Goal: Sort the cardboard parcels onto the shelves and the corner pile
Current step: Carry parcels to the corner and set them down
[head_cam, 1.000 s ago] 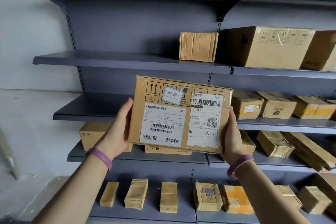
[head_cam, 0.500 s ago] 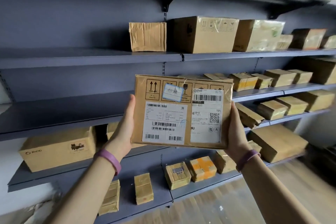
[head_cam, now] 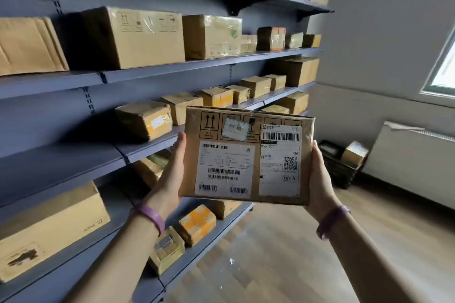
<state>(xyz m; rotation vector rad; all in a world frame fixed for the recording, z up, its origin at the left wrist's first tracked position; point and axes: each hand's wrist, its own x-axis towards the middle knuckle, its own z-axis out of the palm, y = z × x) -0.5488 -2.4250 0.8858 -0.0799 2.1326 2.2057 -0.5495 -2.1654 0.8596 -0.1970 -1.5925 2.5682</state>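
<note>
Gripping the held parcel (head_cam: 248, 155) by its side edges: left hand (head_cam: 170, 179) on the left edge, right hand (head_cam: 320, 179) on the right. Thumbs along the front, fingers hidden behind the cardboard. Purple wristband (head_cam: 150, 216) on each wrist.

Carried upright in mid-air, resting on no shelf, label face toward the camera. On that face: two white shipping labels, a small blue-edged sticker, printed handling arrows.

Just behind and to the left, grey metal shelves (head_cam: 147, 147) loaded with cardboard parcels. Low down near the left wrist, an orange-taped parcel (head_cam: 197, 224). On an upper tier, a large box (head_cam: 138, 37).

Below, wooden floor (head_cam: 283, 253).

Farther off in the corner, a black crate (head_cam: 339, 167) with one small parcel (head_cam: 354, 154) at its top, beside a white radiator (head_cam: 413, 155). Above that, a window (head_cam: 445, 69).
</note>
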